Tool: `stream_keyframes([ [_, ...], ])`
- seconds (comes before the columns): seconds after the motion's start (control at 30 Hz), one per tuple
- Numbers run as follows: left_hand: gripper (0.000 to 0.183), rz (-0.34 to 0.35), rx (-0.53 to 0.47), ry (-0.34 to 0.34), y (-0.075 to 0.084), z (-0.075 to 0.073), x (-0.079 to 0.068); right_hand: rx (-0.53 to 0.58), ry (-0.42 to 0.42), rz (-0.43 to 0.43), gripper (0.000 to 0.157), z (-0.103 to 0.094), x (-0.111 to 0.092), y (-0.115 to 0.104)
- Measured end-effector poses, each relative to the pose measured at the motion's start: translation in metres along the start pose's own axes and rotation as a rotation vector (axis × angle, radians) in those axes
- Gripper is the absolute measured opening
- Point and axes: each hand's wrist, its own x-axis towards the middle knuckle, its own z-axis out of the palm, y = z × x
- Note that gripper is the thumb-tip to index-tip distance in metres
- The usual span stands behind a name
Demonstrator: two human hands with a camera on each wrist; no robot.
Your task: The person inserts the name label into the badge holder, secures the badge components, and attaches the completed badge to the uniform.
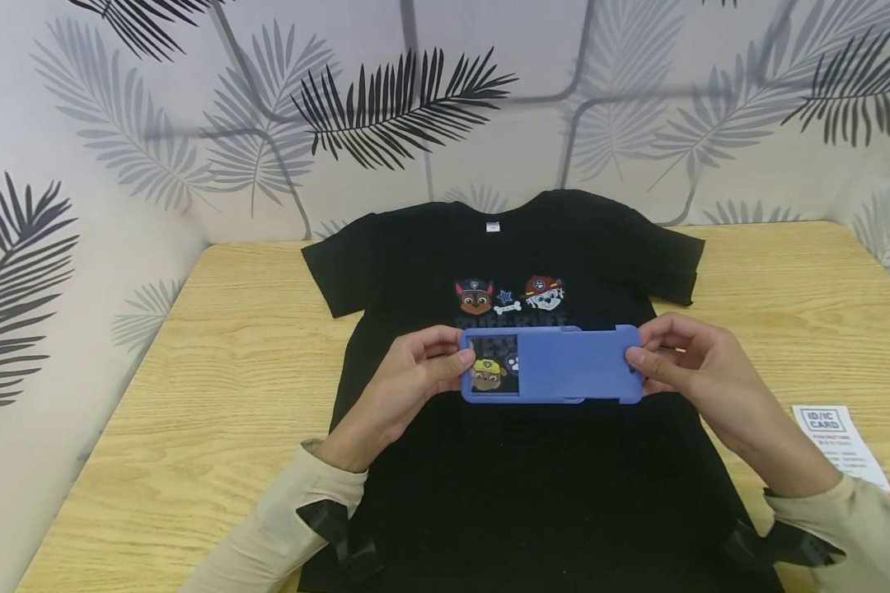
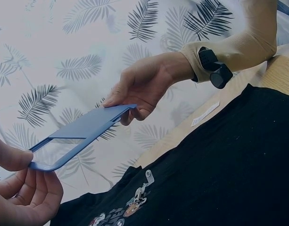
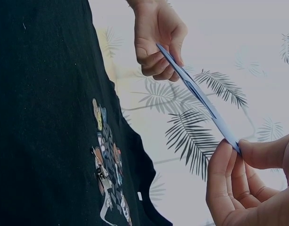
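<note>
A blue plastic card holder point(image 1: 571, 365) is held level in the air above a black T-shirt point(image 1: 519, 478). Its sliding cover is drawn partly to the right, and through the bare window at its left the shirt's print shows. My left hand point(image 1: 408, 379) pinches the left end between thumb and fingers. At the opposite end my right hand point(image 1: 700, 366) pinches the cover's edge, thumb in front. The left wrist view shows the holder point(image 2: 83, 129) tilted, with the window near the left fingers. Seen almost edge-on in the right wrist view, the holder point(image 3: 196, 94) looks thin.
The T-shirt lies spread on a wooden table point(image 1: 215, 395), cartoon dog faces on its chest. A white paper slip point(image 1: 838, 449) printed "ID/IC CARD" lies to the right, near my right forearm. Behind the table hangs a pale leaf-patterned backdrop point(image 1: 489, 140).
</note>
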Motion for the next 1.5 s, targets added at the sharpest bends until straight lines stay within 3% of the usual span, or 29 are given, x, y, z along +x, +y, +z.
stream_keyframes([
  [0.97,0.024,0.021,0.004,0.010,0.0012,0.0011,-0.0020,0.022,0.008,0.000,0.008,-0.0012,-0.0003,0.0019],
  [1.5,0.024,-0.009,0.020,0.002,0.0026,0.0004,-0.0013,0.000,0.013,0.001,0.009,-0.0023,0.0007,0.0016],
])
